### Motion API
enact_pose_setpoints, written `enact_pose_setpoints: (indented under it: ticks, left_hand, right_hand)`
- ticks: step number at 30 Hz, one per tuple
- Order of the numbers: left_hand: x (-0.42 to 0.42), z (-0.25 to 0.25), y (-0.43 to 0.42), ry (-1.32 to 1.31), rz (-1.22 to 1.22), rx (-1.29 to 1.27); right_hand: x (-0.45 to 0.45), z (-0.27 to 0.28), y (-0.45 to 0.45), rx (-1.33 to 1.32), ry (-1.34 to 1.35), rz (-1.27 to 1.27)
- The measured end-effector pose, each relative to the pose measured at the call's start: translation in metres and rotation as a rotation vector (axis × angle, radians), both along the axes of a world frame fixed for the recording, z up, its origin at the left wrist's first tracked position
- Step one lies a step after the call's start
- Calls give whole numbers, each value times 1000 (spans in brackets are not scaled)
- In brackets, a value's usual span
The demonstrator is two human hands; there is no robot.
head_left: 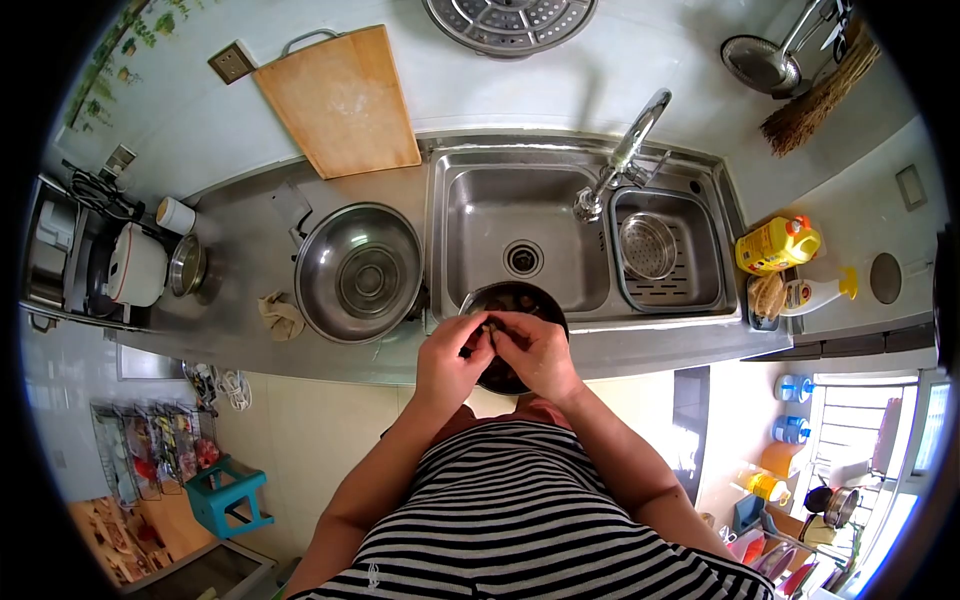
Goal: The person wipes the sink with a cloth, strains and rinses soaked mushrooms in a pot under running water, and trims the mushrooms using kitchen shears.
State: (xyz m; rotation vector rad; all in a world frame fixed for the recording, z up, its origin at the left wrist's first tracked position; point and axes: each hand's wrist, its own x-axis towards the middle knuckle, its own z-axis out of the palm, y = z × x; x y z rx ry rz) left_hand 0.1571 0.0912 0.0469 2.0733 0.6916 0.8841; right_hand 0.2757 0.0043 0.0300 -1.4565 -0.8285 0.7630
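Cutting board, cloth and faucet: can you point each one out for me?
Cutting board (345,105), head view: middle of its broad face.
Cloth (281,317), head view: middle of its crumpled top.
Faucet (632,142), head view: middle of its spout.

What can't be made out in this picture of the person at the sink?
- Head view: what, if anything, the left hand and right hand pinch; their fingers cover it.
- Head view: the dark bowl's full contents; the hands block them, and the visible pieces are too small to name.
- Head view: the perforated metal disc's far side; the top edge cuts it off.
- Head view: the yellow jug's small label print; too small.
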Motion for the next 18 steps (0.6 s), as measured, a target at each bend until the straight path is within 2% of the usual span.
enact_pose_setpoints:
  ticks: [16, 18]
  left_hand:
    - [5, -12, 4, -48, -36, -264]
    - [5, -14, 4, -56, -44, -375]
  right_hand:
    - [6, 1, 3, -34, 50, 10]
    - [7, 2, 3, -31, 51, 16]
